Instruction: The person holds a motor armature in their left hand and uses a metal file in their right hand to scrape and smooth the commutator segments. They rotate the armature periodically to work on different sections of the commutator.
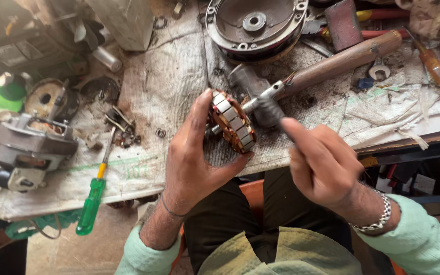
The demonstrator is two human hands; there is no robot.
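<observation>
From my head camera, my left hand (194,158) holds a rotor (232,122) just above the near edge of the bench (164,86); my thumb sits on its far side and my fingers (232,165) wrap under its near side, so the copper-and-steel core faces right. My right hand (324,165) is closed around a dark, ridged tool (270,109), seemingly a file, with my forefinger stretched along it and its tip resting against the rotor's shaft end. Just beyond the rotor lies a hammer (327,66), its wooden handle running to the far right and its metal head just behind the tool. Farther off, at the far edge, sits a round motor housing (253,25), open side up. On the left a green-handled screwdriver (93,196) lies across the near edge of the cloth-covered bench, its blade pointing far. Left of that stands a grey motor (29,147). At the far right lies an orange-handled screwdriver (436,69), with a small spanner (379,71) near it.
</observation>
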